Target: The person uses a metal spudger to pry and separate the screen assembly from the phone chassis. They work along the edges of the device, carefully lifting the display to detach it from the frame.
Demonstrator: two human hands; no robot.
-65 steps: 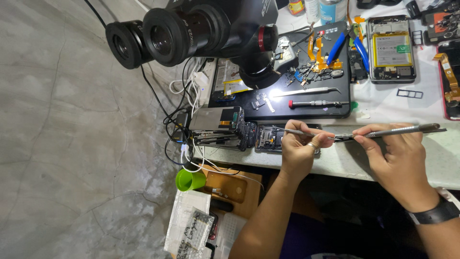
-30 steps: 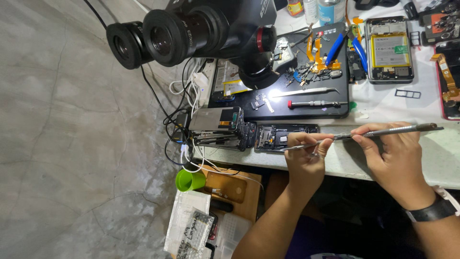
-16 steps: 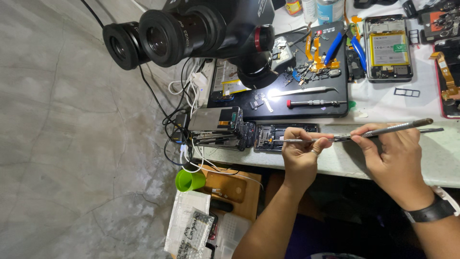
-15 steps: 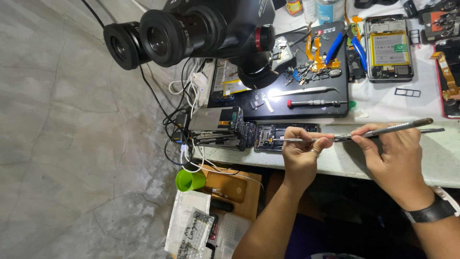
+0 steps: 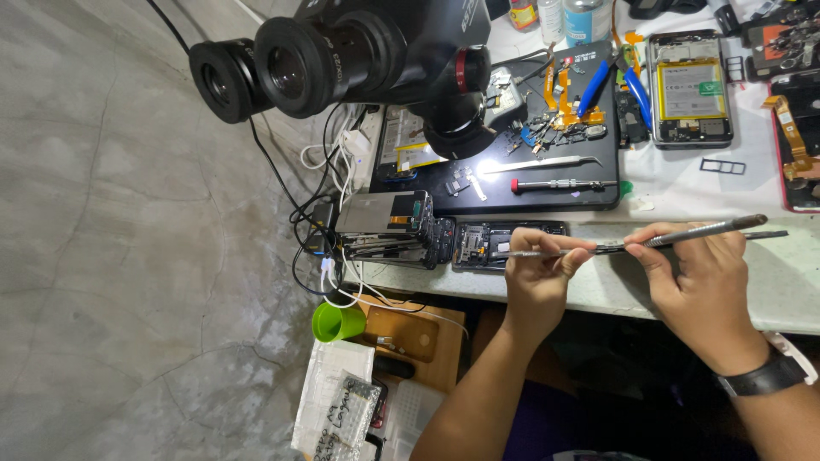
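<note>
While the left hand [image 5: 536,273] pinches a thin metal tool between thumb and fingers, its tip rests on the opened phone [image 5: 504,243] lying at the near edge of the bench [image 5: 769,290]. That phone, back cover off and circuit board showing, serves as the landmark. Just to its right, the right hand [image 5: 700,273] is clamped on a long pair of tweezers [image 5: 696,232], held level, with the points reaching toward the left hand's fingers. A black wristband [image 5: 764,376] sits on the right wrist.

Touching the phone's left end is a stack of phone parts [image 5: 389,226] tangled with black and white cables. Beyond the phone, farther from the person, lies a black work mat [image 5: 512,183] carrying a silver pair of tweezers [image 5: 538,162], a red-tipped screwdriver [image 5: 559,183] and loose small parts. Above the mat hangs the black microscope [image 5: 359,55], its two eyepieces pointing left. Far right of the mat, well apart from the phone, another opened phone [image 5: 688,90] shows its yellow battery, with blue-handled pliers [image 5: 611,81] beside it.

Below the phone, under the bench edge, a green cup [image 5: 336,322] sits next to a wooden box [image 5: 414,337].
</note>
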